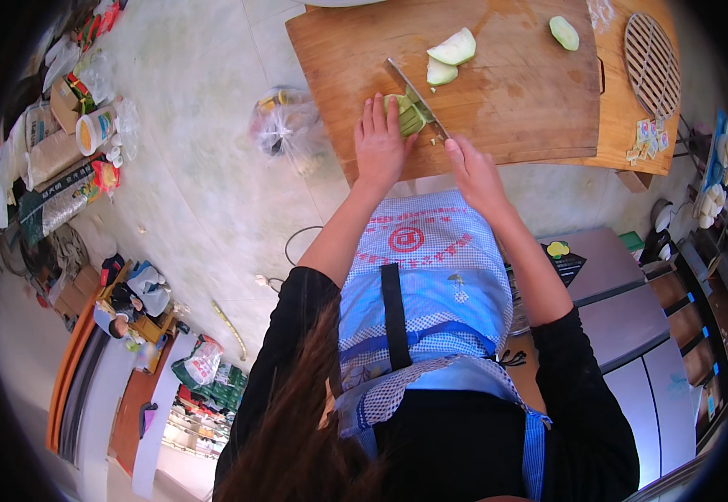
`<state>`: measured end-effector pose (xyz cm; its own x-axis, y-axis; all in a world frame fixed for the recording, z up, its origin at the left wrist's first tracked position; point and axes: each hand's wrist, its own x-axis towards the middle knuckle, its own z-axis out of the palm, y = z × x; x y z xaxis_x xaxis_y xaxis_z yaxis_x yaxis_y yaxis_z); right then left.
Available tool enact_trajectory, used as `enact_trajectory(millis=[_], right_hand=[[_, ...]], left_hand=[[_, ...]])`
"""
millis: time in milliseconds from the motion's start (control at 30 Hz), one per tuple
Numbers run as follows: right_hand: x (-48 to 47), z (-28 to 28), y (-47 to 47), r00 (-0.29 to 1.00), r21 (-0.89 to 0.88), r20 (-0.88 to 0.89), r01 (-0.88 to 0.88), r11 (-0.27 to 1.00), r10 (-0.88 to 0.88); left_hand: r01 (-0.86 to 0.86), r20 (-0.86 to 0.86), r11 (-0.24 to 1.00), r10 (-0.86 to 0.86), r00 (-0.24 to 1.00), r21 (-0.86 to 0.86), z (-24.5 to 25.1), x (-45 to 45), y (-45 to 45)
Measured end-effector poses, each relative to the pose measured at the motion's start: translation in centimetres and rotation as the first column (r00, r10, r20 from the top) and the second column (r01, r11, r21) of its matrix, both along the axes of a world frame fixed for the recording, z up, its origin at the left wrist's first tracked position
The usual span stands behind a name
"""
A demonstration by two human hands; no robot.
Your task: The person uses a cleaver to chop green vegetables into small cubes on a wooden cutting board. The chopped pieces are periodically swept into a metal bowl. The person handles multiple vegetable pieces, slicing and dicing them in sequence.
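My right hand [471,170] grips the handle of a kitchen knife [419,97], whose blade slants up and left over the wooden cutting board [527,106]. Against the blade's left side lies a partly sliced piece of pale green vegetable [409,119], and my left hand [379,135] presses on it with the fingers. Small green bits lie by the knife. Farther back are two cut pieces of the vegetable, a larger one [455,47] overlapping a smaller one [441,72]. Another cut piece [564,33] rests near the board's far right.
Right of the board, a round slatted rack [652,66] and several small packets [649,139] lie on the wooden table [611,75]. A clear plastic bag [285,125] stands on the floor at left. A grey cabinet [608,270] is at lower right. A person [116,324] is far left.
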<state>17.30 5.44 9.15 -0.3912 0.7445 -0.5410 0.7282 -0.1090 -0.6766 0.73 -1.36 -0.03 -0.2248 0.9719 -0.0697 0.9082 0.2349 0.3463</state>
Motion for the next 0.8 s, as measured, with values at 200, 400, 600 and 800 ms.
enact_trajectory(millis=[200, 400, 600, 800], right_hand=[[-0.5, -3.2, -0.7, 0.985, 0.105, 0.153, -0.1, 0.989, 0.083], [-0.3, 0.8, 0.5, 0.999, -0.072, 0.006, 0.037, 0.997, -0.036], [0.2, 2.3, 0.4, 0.998, -0.057, 0.003, -0.055, 0.997, 0.055], [-0.4, 1.4, 0.8, 0.995, 0.037, -0.042, -0.088, 0.995, 0.09]], left_hand=[[-0.006, 0.03, 1.0, 0.006, 1.0, -0.013, 0.2, 0.2, 0.1], [-0.039, 0.133, 0.992, 0.023, 0.991, 0.122, 1.4, -0.4, 0.2], [-0.015, 0.245, 0.995, -0.009, 0.97, 0.098, 1.1, -0.8, -0.7], [-0.044, 0.268, 0.993, 0.011, 0.963, 0.114, 0.4, -0.6, -0.8]])
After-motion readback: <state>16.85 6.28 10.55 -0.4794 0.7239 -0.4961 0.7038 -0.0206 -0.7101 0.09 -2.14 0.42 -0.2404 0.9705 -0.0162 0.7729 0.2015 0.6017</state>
